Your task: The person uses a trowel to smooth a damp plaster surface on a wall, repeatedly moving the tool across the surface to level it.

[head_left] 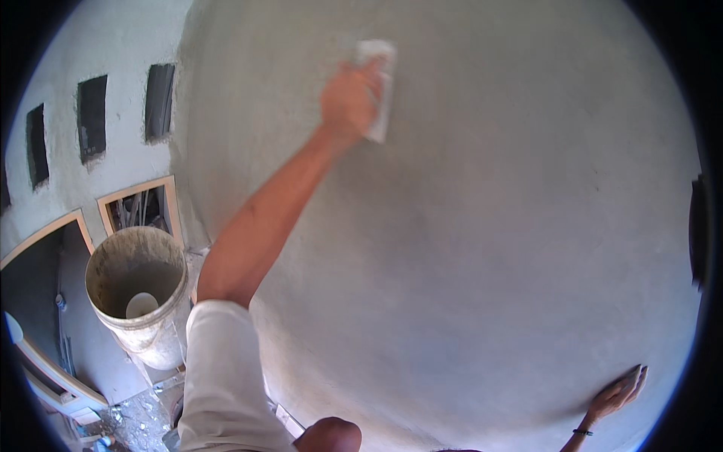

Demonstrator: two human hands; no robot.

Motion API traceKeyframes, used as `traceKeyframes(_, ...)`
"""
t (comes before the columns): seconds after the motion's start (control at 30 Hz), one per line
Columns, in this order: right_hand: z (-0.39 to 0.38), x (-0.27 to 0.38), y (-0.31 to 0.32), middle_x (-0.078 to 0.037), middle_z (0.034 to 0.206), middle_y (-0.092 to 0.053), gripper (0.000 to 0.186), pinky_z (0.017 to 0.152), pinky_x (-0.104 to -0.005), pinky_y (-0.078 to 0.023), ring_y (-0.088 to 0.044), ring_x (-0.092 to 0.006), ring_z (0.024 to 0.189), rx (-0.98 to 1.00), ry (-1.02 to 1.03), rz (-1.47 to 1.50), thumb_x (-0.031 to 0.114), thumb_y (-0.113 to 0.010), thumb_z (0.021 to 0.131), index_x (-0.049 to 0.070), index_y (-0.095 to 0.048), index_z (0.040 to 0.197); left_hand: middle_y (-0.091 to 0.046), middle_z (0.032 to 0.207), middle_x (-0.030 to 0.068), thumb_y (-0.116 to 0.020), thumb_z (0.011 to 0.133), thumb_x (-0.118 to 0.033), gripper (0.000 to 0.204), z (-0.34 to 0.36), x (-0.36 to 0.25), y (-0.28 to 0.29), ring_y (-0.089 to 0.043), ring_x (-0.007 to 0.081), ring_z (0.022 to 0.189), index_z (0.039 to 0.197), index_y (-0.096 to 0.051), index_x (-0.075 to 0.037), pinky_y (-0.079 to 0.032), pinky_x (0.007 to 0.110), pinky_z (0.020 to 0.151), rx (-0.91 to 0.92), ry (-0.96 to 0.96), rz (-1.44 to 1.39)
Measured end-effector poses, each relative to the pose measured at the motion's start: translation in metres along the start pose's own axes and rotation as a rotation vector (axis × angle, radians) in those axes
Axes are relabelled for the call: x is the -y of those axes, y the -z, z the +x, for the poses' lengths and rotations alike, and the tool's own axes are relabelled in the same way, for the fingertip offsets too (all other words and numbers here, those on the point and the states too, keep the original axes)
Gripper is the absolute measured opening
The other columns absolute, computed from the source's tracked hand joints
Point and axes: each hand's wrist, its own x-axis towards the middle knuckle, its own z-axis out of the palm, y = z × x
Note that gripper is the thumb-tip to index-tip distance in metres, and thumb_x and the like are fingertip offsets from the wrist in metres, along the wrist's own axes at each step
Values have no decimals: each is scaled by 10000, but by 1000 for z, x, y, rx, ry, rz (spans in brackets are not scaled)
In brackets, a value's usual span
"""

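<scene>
My left hand is raised against the grey plastered wall, wrapped on a white rectangular float; both are blurred. My left arm, in a white sleeve, stretches up from the lower edge. At the lower right, my right hand, with a dark band at the wrist, rests on the wall with its fingers extended and nothing visible in them.
At the left, a dirty white bucket stands high beside the wall, a smaller round thing inside. Behind it are a pale wall with dark rectangular openings, framed openings, and a rubble-strewn floor. A dark shape lies at the right rim.
</scene>
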Motion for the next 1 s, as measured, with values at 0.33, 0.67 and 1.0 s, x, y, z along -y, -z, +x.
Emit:
traceKeyframes(0.33,-7,3,1,-174,1426,-485,417,1104,-455,-343,-443,-334,1324,2,-54,79,231,-358,1046,10,-523,1358,-631,1197,187,-447,971,-336,402,157,43,4,-599,366,1097,1264,-590,-102,-481,473,909,-16,181,-32)
traceKeyframes(0.67,1,-13,7,-199,1407,-488,418,1101,-462,-347,-450,-336,1319,0,4,-1,233,-357,1055,-34,-532,1325,-577,1032,188,-488,963,-250,381,-69,-105,31,-609,325,911,1328,-567,-322,-522,452,715,256,-324,-103)
traceKeyframes(1.0,11,8,6,-189,1412,-496,395,1107,-454,-330,-444,-340,1321,-17,-2,103,200,-382,1042,-23,-541,1327,-602,1242,143,-504,953,-269,329,92,4,18,-584,339,1134,1264,-605,-229,-491,459,915,-47,51,-55)
